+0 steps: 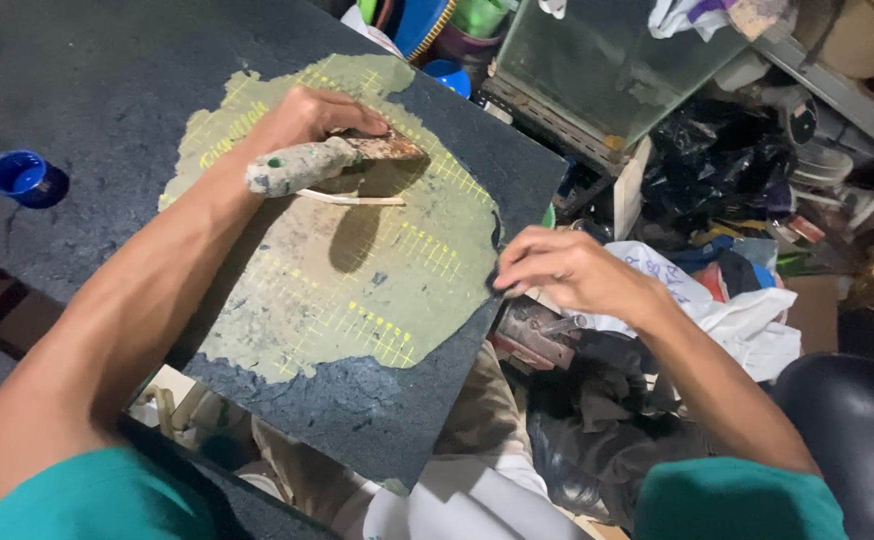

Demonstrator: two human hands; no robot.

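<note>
My left hand (307,118) grips a putty knife (332,158) with a paste-caked handle and rusty blade, held flat over a dark square board (357,410). An olive-green paste patch (337,290) with a yellow grid showing through covers much of the board. A thin pale stick (352,198) lies on the paste just under the knife. My right hand (572,270) pinches the board's right edge, fingers curled over it.
A small blue cup (19,175) sits on the dark table at left. Beyond the board stand a glass tank (607,60), blue containers (447,75), black bags and a white plastic bag (737,320). A black stool (857,420) is at right.
</note>
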